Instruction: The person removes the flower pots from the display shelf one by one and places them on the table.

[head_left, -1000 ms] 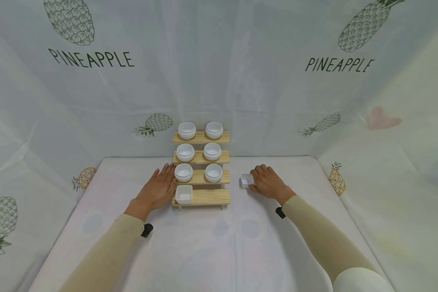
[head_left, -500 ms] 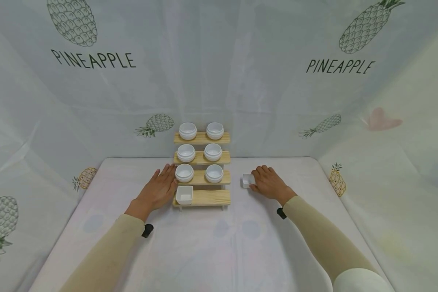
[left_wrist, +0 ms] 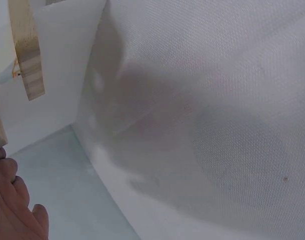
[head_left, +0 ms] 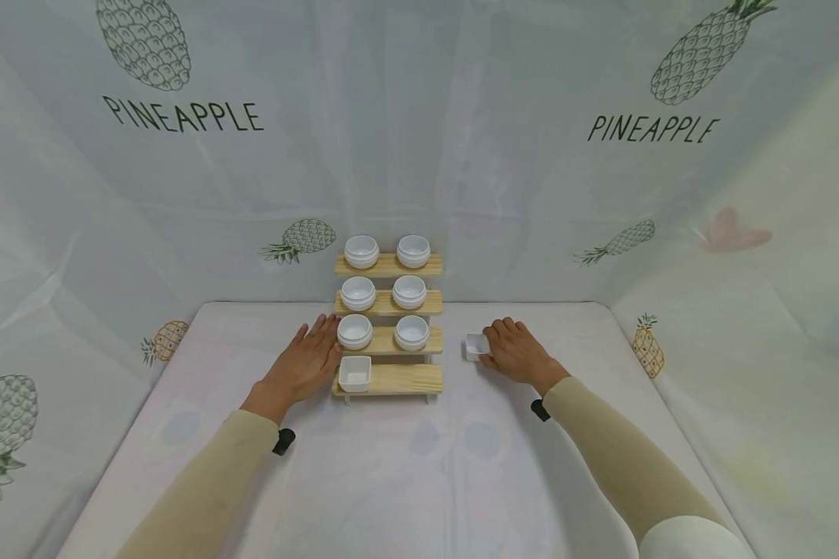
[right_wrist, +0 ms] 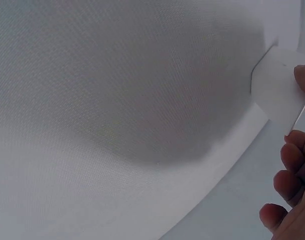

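On the table, right of the stand, my right hand (head_left: 516, 354) pinches a small square white dish (head_left: 476, 347) by its right side. In the right wrist view the thumb lies against the dish (right_wrist: 276, 82), with the other fingers curled below. My left hand (head_left: 302, 362) stretches its fingers along the left side of a four-tier wooden stand (head_left: 407, 379), fingertips right at the third shelf's end. Another square white dish (head_left: 354, 373) sits at the left of the lowest shelf. The left wrist view catches only part of the left hand (left_wrist: 15, 205), near the stand's edge.
Each of the upper three shelves bears two round white bowls, such as the bowl (head_left: 412, 332) on the third shelf. A light patterned cloth covers the table (head_left: 391, 481). Behind it hangs a pineapple-print curtain (head_left: 419, 155), with more cloth at both sides.
The whole head view has shifted slightly down and right. Both hands, the held dish and the stand keep their places relative to one another.
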Tool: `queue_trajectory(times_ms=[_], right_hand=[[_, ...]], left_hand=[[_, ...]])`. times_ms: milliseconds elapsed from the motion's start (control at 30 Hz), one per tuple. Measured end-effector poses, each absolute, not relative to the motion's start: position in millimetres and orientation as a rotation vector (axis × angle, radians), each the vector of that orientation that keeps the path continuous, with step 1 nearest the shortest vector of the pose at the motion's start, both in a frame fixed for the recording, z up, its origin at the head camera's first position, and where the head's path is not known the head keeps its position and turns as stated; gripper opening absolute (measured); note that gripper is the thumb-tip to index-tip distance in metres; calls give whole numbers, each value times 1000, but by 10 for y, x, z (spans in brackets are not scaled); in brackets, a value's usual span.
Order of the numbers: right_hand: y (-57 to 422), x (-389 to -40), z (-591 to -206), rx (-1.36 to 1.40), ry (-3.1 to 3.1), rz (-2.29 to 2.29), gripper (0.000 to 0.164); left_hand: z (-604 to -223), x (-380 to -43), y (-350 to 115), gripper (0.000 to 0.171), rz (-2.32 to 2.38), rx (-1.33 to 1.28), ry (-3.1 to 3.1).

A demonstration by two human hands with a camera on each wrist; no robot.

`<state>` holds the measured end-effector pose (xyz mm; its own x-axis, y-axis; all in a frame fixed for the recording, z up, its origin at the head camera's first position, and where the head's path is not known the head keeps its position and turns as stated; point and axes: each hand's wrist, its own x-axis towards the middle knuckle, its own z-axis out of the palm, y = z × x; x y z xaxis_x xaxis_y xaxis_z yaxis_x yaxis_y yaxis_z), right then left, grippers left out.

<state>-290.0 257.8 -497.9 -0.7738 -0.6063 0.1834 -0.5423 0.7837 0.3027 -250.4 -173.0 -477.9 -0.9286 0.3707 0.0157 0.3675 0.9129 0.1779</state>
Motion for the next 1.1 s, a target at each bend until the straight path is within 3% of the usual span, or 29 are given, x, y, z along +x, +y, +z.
queue_trajectory(times_ms=[400,700,1100], right_hand=[[2467,-2801,-4888,768,-2697,-132,59],[2134,-2480,-4611,702,-2503,-29,52],[1586,-2054,-4551,782,-2454,6,47]], left_hand=[[-4805,-2504,-1743,69,278,595,3055],[-4789,-2486,-1745,66,293,589,3061],[-4794,-2505,-1766,63,275,596,3066]])
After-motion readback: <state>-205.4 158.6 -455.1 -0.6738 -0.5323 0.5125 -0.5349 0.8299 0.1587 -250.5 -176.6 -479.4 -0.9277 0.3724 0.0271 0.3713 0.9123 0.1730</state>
